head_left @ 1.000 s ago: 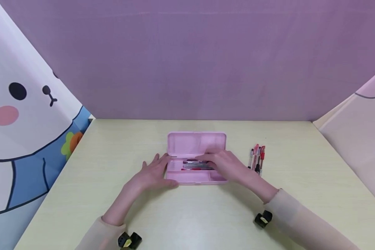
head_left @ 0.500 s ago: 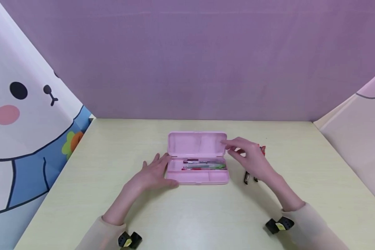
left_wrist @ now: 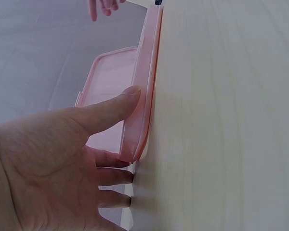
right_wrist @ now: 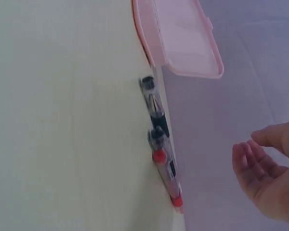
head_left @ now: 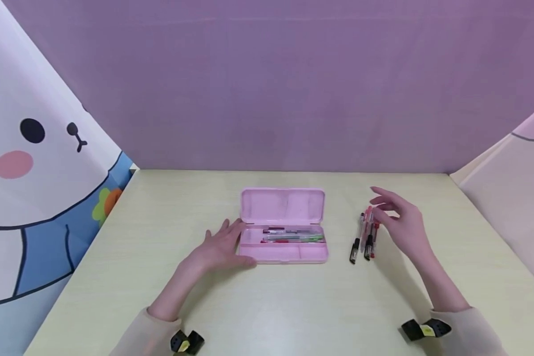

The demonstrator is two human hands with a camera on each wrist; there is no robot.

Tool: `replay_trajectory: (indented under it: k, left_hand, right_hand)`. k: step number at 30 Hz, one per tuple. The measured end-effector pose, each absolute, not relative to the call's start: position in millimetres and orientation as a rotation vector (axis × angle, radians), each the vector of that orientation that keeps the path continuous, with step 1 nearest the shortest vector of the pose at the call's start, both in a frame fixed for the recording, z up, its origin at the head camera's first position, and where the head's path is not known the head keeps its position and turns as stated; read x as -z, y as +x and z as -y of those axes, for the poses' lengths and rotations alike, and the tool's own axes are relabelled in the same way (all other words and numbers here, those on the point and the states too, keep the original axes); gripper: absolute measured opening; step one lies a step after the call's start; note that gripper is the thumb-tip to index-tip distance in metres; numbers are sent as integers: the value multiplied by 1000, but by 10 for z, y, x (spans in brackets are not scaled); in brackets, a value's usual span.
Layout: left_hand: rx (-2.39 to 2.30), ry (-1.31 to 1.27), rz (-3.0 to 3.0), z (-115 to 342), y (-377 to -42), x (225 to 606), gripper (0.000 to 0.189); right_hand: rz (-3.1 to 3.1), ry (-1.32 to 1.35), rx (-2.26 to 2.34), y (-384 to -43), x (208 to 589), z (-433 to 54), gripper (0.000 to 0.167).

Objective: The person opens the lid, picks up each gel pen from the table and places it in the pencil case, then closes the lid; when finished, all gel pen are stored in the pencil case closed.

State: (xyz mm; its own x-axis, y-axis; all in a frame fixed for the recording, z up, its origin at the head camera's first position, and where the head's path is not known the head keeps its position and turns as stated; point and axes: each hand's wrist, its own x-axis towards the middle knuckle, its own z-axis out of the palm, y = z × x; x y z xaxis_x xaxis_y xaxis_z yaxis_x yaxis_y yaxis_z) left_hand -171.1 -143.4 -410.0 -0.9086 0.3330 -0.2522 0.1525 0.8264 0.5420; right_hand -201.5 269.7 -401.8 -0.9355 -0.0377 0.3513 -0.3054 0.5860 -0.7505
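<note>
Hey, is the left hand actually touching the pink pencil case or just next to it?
Touching. The left wrist view shows the left hand with its thumb laid against the outer wall of the pencil case, no gap between them.

The bare left hand (head_left: 218,249) was spread, its thumb (left_wrist: 113,110) well apart from its straight fingers (left_wrist: 114,177). To its right, the bare right hand (head_left: 402,222) hung raised, fingers loosely bent, thumb tip (right_wrist: 262,138) near the fingertips (right_wrist: 239,150). Behind them, bare forearms (head_left: 171,296) ran into beige fabric sleeves (head_left: 469,329).
</note>
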Motion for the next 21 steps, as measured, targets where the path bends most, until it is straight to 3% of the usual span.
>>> replay_trajectory:
  k: [13,21]
  left_hand:
    - [-753,373,-2670,1403,-1710,4100,95]
    - [-742,374,-2678,1429,-1729,4122,94]
  right_hand:
    - [2482,96,-1655,-2073,4135,-3081,63]
    - [2677,31,-1602,-2065,4144,-3084,75]
